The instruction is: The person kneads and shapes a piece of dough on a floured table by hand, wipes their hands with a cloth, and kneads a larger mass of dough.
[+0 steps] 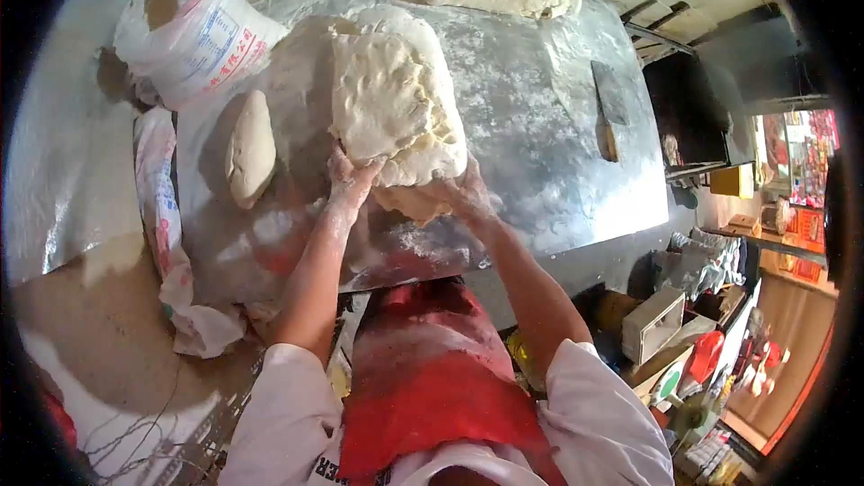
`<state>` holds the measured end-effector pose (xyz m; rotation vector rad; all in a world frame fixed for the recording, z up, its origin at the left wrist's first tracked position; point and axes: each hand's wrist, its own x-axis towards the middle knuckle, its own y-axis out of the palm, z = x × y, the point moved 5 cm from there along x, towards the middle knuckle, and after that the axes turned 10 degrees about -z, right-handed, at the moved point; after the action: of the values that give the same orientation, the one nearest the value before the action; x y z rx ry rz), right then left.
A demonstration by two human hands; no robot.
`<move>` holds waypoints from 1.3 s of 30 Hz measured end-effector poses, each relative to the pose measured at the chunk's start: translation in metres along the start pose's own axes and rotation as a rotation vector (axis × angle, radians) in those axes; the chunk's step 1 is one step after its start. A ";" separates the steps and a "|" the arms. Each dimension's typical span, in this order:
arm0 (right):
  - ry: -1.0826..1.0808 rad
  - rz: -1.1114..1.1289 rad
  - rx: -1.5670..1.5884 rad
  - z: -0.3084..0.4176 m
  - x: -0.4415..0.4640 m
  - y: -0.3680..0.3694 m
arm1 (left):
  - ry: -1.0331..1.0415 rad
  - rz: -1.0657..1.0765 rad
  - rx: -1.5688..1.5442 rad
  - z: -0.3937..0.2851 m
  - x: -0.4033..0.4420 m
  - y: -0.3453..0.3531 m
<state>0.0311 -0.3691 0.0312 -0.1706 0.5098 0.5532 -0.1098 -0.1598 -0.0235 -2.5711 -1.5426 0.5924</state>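
Two floury bare hands grip the near edge of a large, folded dough slab [387,94] on a metal-topped table [513,117]. The left hand [351,175] is clamped on the near left corner, its thumb spread from the fingers and pressed against the edge. The right hand [469,196] grasps the near right corner; its fingers are partly hidden by the dough, so their exact spread cannot be told. The slab lies between the hands and stretches away beyond the fingertips. Left of it, well clear of the fingers, sits a smaller dough loaf [251,153], near an open white sack [202,45].
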 end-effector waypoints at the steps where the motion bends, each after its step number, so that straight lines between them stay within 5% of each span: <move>1: 0.001 0.013 -0.011 0.010 -0.004 -0.002 | -0.021 -0.018 -0.014 0.008 0.003 0.001; 5: -0.014 0.010 -0.404 0.021 -0.022 -0.032 | -0.174 -0.088 -0.017 -0.053 -0.024 -0.005; 7: -0.161 -0.056 -0.349 -0.011 -0.031 -0.070 | -0.270 -0.175 0.048 -0.070 -0.036 -0.010; 9: -0.202 -0.160 -0.357 -0.020 -0.060 -0.107 | -0.072 -0.114 -0.409 -0.122 -0.044 0.001; 11: -0.215 -0.272 -0.435 -0.041 -0.095 -0.151 | -0.116 0.044 -0.555 -0.136 -0.029 0.019; 13: -0.236 -0.360 -0.532 -0.087 -0.130 -0.195 | -0.409 0.374 -1.049 -0.176 -0.041 0.051; 14: -0.221 -0.409 -0.590 -0.108 -0.146 -0.213 | -0.269 0.314 -0.843 -0.186 -0.042 0.059; 16: -0.030 -0.394 -0.654 -0.151 -0.176 -0.249 | 0.323 0.357 -0.276 -0.197 -0.052 0.073; 18: 0.208 -0.453 -0.671 -0.187 -0.227 -0.283 | 1.016 -0.052 0.585 -0.187 -0.060 0.089; 19: 0.216 -0.330 -0.815 -0.199 -0.247 -0.289 | 1.051 0.118 1.186 -0.103 -0.025 0.102; 20: 0.240 -0.322 -0.867 -0.209 -0.264 -0.297 | 0.904 0.098 1.408 -0.122 -0.047 0.114; 23: 0.471 -0.628 -0.567 -0.253 -0.320 -0.301 | 1.166 0.067 1.079 -0.095 -0.031 0.122; 27: 0.475 -0.889 -0.394 -0.310 -0.374 -0.253 | 1.117 0.078 1.215 -0.106 -0.038 0.126; 33: 0.668 -0.635 -0.356 -0.383 -0.444 -0.147 | 1.126 0.126 1.234 -0.106 -0.035 0.124; 39: 0.766 -0.718 -0.210 -0.382 -0.479 -0.101 | 1.255 0.176 1.092 -0.081 -0.001 0.132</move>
<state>-0.4227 -0.7838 -0.0542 -0.7487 1.0690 -0.1949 0.0294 -0.2145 0.0166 -1.5356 -0.3447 -0.2012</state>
